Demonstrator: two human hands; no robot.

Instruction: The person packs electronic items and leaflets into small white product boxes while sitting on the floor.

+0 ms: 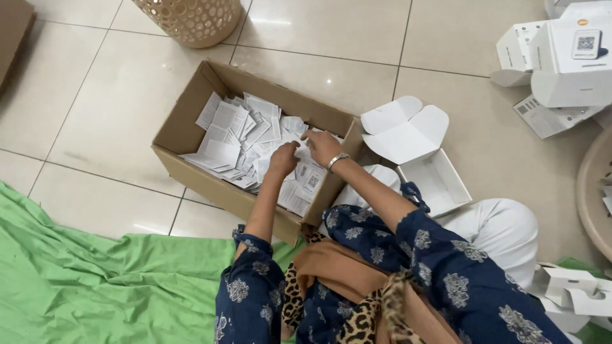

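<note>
While both hands reached into the cardboard box (185, 130), the left hand (284, 156) and right hand (322, 146) each pinched a little paper leaflet (223, 153) from the pile. The leaflets looked light, thin and bendy, best picked up by an edge.

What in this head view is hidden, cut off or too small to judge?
- Left hand and right hand: fingertips buried among leaflets; grip unclear.
- Cardboard box: bottom covered by leaflets.
- Perforated basket: top edge cuts it.
- White carton: right edge cuts the stack.
</note>
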